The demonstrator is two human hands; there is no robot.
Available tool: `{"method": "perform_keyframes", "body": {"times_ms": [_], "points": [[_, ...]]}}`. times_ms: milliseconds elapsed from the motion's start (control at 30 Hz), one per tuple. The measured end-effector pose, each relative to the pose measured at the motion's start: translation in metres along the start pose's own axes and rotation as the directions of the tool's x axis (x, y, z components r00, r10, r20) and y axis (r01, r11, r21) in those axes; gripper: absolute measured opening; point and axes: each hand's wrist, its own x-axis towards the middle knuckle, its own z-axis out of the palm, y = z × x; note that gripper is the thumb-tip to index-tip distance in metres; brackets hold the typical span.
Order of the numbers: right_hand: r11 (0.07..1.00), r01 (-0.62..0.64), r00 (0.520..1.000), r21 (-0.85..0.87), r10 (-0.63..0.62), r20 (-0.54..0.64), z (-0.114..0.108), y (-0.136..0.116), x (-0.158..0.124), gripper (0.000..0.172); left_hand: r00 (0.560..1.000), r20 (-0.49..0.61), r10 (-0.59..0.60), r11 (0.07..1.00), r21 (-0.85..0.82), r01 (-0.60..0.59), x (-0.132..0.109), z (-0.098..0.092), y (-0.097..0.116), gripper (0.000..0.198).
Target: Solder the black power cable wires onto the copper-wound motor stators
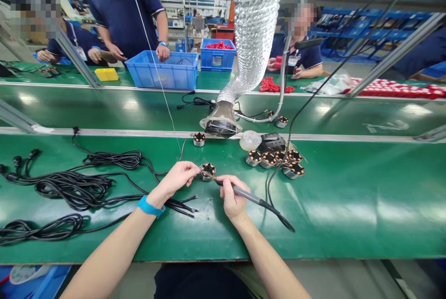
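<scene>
A motor stator (208,172) with copper windings stands on the green bench top, between my two hands. My right hand (234,196) is closed around the grey handle of a soldering iron (245,193), whose tip reaches the stator's rim. At the stator's left side, my left hand (181,176) pinches a thin solder wire (163,89) that hangs down from above. Its end at the fingertips is too small to make out. Just behind, another stator (199,139) has a dark lead running from it. Black power cables (75,187) lie coiled to the left, their stripped ends near my left wrist.
Several stators (268,159) stand at right, near a round translucent tub (250,140) and a dark box (272,142). A silver exhaust duct (256,24) hangs over the bench. Across the line, co-workers sit or stand by blue crates (162,73) and red parts (273,86).
</scene>
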Motion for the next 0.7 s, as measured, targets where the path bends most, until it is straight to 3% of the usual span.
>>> {"method": "perform_keyframes", "body": {"times_ms": [700], "points": [[1.0,-0.023,0.999,-0.001,0.023,-0.048,-0.0012,0.0042,-0.0011,0.028,1.0,-0.011,-0.004,1.0,0.006,0.004,0.0007,-0.0003,-0.0026,0.03]]}}
